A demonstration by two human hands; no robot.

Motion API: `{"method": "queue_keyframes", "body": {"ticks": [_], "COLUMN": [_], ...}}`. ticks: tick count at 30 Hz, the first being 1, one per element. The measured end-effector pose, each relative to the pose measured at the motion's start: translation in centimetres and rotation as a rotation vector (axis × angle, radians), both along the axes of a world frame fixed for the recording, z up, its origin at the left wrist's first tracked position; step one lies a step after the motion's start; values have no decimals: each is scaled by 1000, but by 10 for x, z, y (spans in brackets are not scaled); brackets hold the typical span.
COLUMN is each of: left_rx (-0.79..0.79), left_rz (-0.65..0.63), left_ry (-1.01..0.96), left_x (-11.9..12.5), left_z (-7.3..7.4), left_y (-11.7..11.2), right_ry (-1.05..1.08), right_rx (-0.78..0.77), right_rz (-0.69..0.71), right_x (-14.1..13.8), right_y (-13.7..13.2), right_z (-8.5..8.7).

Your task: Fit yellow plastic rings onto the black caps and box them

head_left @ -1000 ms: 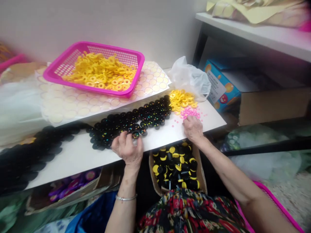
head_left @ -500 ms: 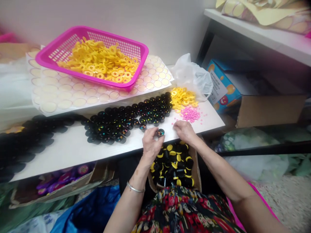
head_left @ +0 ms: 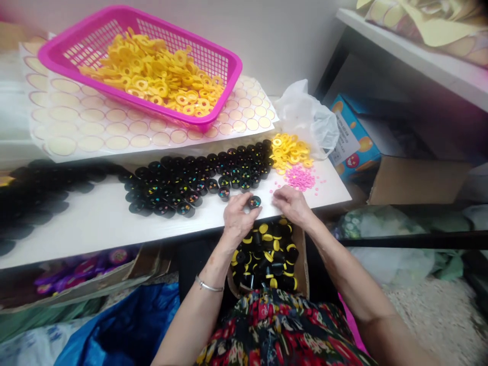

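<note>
Near the table's front edge, my left hand [head_left: 240, 216] grips a small black cup [head_left: 254, 202] between thumb and fingers. The cup is upright, and tiny coloured bits show inside it. Just to its right, my right hand [head_left: 292, 203] has its fingertips pinched together low over the white table [head_left: 213, 218]; whether anything is between them is hidden. Beyond that hand lies a scatter of small pink pieces [head_left: 300, 178], with a heap of yellow ring-shaped pieces [head_left: 290, 152] behind. Rows of similar black cups [head_left: 183, 183] holding coloured bits stand to the left.
A pink basket [head_left: 234, 76] full of yellow rings sits on sheets of round stickers [head_left: 145, 137]. At my lap is a carton [head_left: 301, 254] of black containers with yellow lids. A plastic bag [head_left: 308, 117] and an open blue box [head_left: 351, 137] are at the right.
The view has shifted a little, so the basket and table appear higher. My left hand still holds the black cup, and my right hand stays pinched beside it.
</note>
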State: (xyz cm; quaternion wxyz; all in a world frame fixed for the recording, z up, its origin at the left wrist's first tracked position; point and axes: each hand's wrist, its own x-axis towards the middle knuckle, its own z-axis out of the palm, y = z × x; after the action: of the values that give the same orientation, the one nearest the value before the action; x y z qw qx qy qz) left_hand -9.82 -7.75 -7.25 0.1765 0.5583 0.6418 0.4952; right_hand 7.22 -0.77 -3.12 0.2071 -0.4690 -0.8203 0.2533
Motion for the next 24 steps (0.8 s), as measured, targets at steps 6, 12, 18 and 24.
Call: {"method": "queue_keyframes", "body": {"ticks": [6, 12, 18, 24], "left_rx": [13, 36, -18, -33], "left_rz": [10, -15, 3, -6], "left_ry": [40, 51, -4, 11], "left_x": [0, 0, 0, 1], "left_z": [-1, -1, -3, 1], "left_y": [0, 0, 0, 1], "right_ry": [-210, -341, -239, -149], "right_rx": [123, 85, 81, 126], "right_rz": [7, 15, -19, 6], "right_x": [-2, -7, -3, -1], "right_y": [-9, -4, -2, -7], "right_z": [-4, 3, 2, -3]}}
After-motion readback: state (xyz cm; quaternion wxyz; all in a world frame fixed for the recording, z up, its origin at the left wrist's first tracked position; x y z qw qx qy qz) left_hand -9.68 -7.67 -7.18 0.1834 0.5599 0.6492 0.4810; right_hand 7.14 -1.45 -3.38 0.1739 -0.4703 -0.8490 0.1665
